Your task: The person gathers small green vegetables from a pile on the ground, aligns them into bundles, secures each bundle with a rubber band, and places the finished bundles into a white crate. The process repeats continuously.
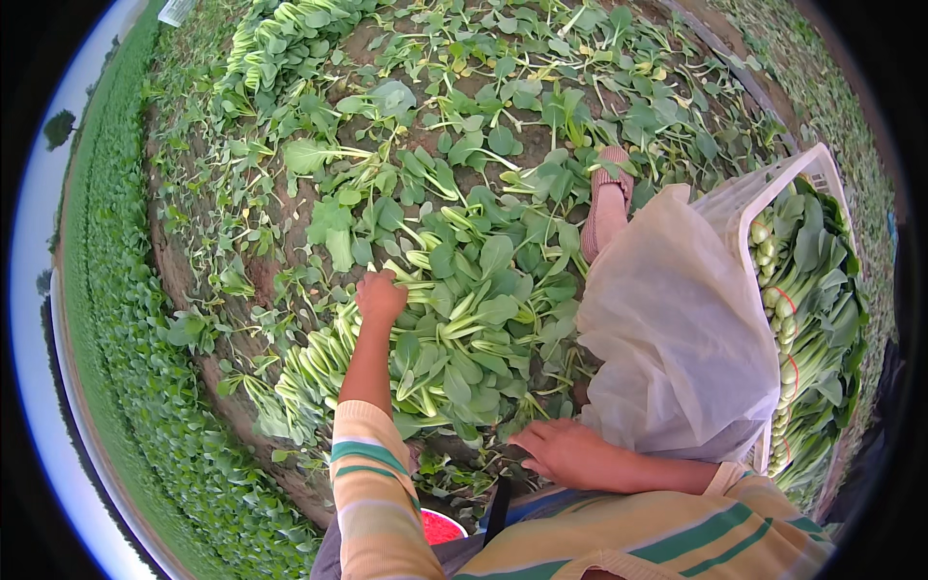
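Note:
My left hand point(381, 296) is at the far edge of a pile of harvested bok choy point(471, 312), fingers curled around pale stem ends. The pile's leaves point mostly right, while a neat row of stems point(312, 370) lies along its left side. Close to my body, my right hand point(564, 453) hovers by the near edge of the pile, thumb and fingers apart, with nothing visible in it. Right of the pile, a white plastic crate point(747, 210) draped in a translucent sheet point(667, 319) holds bok choy bunches point(786, 341) tied with red bands.
Another stack of bok choy point(279, 43) lies at the far left. Loose leaves cover the soil, and a foot in a woven shoe point(607, 196) stands beside the crate. Below my left sleeve is a container with bright red contents point(441, 527). Dense green crop rows point(138, 348) run along the left.

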`<action>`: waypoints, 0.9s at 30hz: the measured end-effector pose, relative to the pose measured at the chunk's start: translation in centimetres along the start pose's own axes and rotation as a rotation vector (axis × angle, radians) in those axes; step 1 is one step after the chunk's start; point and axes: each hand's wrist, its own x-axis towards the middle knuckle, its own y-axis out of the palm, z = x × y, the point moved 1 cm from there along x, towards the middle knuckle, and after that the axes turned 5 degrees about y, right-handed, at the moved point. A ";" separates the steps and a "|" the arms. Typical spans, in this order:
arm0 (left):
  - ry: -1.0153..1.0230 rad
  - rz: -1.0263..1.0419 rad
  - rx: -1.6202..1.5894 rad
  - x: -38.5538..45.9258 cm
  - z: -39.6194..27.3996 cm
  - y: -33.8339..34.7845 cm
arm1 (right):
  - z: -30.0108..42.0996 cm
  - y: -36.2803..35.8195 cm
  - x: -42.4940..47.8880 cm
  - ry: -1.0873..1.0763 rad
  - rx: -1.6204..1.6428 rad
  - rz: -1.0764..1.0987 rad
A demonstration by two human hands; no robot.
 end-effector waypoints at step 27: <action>-0.089 -0.420 -1.428 -10.1 -4.4 -7.9 | -0.6 0.4 -0.3 0.024 0.048 -0.158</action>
